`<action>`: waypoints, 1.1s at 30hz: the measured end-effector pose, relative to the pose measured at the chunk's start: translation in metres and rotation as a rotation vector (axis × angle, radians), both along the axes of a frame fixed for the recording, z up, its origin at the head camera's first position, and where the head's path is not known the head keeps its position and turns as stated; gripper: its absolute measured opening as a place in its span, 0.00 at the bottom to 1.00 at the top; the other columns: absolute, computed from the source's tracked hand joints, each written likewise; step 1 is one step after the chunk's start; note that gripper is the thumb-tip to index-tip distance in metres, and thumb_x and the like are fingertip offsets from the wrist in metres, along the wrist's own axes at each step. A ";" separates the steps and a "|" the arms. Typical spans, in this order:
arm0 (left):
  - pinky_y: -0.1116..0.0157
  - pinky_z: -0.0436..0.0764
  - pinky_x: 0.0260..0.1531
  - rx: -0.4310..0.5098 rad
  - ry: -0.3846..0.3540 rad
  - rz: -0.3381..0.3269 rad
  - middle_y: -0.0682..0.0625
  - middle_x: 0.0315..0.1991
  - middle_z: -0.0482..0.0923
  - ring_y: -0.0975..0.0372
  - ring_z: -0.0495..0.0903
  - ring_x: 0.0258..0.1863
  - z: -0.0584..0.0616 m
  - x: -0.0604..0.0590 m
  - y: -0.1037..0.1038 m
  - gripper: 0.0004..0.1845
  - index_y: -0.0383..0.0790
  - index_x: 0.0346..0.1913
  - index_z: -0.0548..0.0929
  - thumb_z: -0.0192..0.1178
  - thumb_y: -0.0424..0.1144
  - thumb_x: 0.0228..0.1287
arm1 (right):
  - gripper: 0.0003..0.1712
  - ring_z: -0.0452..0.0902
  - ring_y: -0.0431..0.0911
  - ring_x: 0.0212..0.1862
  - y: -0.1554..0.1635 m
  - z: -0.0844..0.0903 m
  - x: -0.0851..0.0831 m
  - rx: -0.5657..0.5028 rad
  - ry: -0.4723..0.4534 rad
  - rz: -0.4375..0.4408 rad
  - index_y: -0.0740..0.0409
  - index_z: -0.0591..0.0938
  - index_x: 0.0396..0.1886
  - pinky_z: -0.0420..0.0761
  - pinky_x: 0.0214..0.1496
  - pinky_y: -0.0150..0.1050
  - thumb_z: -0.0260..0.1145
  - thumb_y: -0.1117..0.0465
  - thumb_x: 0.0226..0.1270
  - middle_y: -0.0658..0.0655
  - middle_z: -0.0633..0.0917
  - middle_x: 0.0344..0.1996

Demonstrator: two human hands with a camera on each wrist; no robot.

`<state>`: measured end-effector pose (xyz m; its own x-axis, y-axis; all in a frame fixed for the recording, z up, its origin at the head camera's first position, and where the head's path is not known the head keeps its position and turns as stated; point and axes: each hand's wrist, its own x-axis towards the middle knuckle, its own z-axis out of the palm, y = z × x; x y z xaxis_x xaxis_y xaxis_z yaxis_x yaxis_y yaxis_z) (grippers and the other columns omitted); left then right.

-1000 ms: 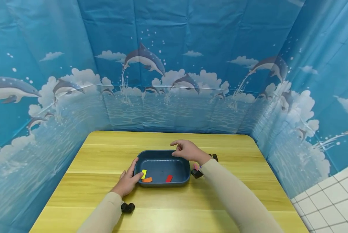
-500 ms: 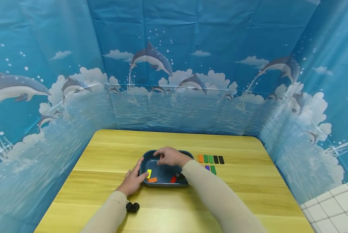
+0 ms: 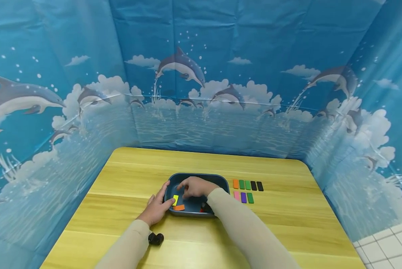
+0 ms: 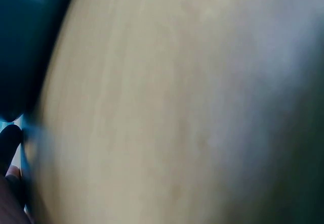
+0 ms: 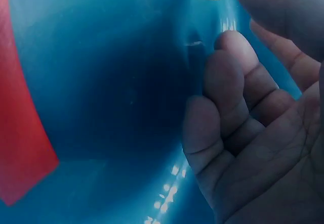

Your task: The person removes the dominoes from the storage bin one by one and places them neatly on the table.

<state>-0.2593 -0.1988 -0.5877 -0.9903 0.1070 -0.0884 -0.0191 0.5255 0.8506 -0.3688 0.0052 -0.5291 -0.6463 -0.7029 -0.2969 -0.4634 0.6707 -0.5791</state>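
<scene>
A dark blue rectangular basin (image 3: 217, 178) stands on the wooden table. My left hand (image 3: 156, 210) holds its left wall, thumb over the rim and fingers along the outside. Inside lie a yellow block (image 3: 175, 200) near that thumb, an orange block (image 3: 179, 207) at the front left and a red block (image 5: 23, 133), mostly hidden by the right wrist camera in the head view. Over the basin's inside reaches my right hand (image 3: 196, 187), index finger pointing toward the yellow block, other fingers loosely bent. Nothing shows in its grasp.
Right of the basin, coloured blocks lie in two rows: orange (image 3: 236, 184), green and black ones behind, pink (image 3: 236, 195), purple (image 3: 243, 197) and green (image 3: 250, 198) in front. A dolphin-print curtain (image 3: 201, 123) surrounds the table (image 3: 288, 224).
My right hand has moved left and down into the basin, toward the yellow block, uncovering the blocks on the right. The left hand keeps its place on the basin. The head view has shifted slightly.
</scene>
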 end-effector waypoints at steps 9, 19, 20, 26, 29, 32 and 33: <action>0.37 0.29 0.81 -0.005 0.014 -0.006 0.44 0.85 0.55 0.44 0.56 0.84 0.000 -0.002 0.002 0.39 0.62 0.87 0.47 0.53 0.52 0.82 | 0.25 0.73 0.39 0.28 -0.005 -0.005 0.007 0.013 -0.032 0.031 0.51 0.87 0.63 0.74 0.32 0.30 0.76 0.64 0.67 0.47 0.82 0.26; 0.38 0.29 0.81 -0.010 0.011 -0.011 0.45 0.85 0.56 0.45 0.58 0.83 0.000 -0.003 0.001 0.38 0.61 0.87 0.47 0.52 0.52 0.82 | 0.25 0.71 0.39 0.27 -0.010 -0.007 0.012 0.029 -0.008 0.073 0.48 0.87 0.62 0.72 0.31 0.29 0.76 0.66 0.66 0.46 0.79 0.25; 0.38 0.29 0.81 -0.009 0.012 -0.011 0.45 0.84 0.56 0.45 0.58 0.83 -0.001 -0.003 0.001 0.38 0.61 0.87 0.47 0.52 0.52 0.82 | 0.25 0.71 0.39 0.27 -0.010 -0.007 0.012 0.030 -0.004 0.069 0.48 0.87 0.62 0.72 0.31 0.29 0.76 0.65 0.66 0.46 0.79 0.25; 0.38 0.29 0.81 -0.016 0.009 -0.006 0.46 0.85 0.55 0.45 0.57 0.84 -0.002 -0.004 0.001 0.38 0.62 0.87 0.47 0.52 0.53 0.83 | 0.24 0.73 0.38 0.28 -0.010 -0.012 0.009 0.032 0.025 0.049 0.48 0.87 0.63 0.74 0.31 0.29 0.76 0.61 0.67 0.45 0.82 0.27; 0.38 0.28 0.81 -0.017 0.008 -0.004 0.45 0.85 0.54 0.45 0.55 0.84 -0.002 -0.003 0.001 0.39 0.62 0.87 0.47 0.52 0.52 0.82 | 0.25 0.75 0.37 0.29 -0.008 -0.013 0.007 0.022 0.024 0.027 0.49 0.87 0.64 0.76 0.33 0.30 0.76 0.59 0.67 0.44 0.84 0.28; 0.38 0.28 0.81 -0.021 0.002 -0.003 0.46 0.86 0.53 0.45 0.54 0.84 -0.003 -0.003 0.001 0.39 0.62 0.87 0.46 0.52 0.53 0.83 | 0.25 0.76 0.37 0.29 -0.007 -0.016 0.005 0.005 0.014 0.010 0.49 0.86 0.65 0.77 0.34 0.30 0.76 0.58 0.67 0.44 0.85 0.29; 0.38 0.28 0.81 -0.018 0.002 -0.003 0.46 0.86 0.53 0.44 0.54 0.84 -0.002 -0.003 0.001 0.38 0.62 0.87 0.46 0.52 0.53 0.83 | 0.25 0.76 0.37 0.30 -0.007 -0.016 0.004 -0.001 0.015 0.010 0.49 0.86 0.64 0.77 0.34 0.30 0.77 0.57 0.67 0.43 0.85 0.30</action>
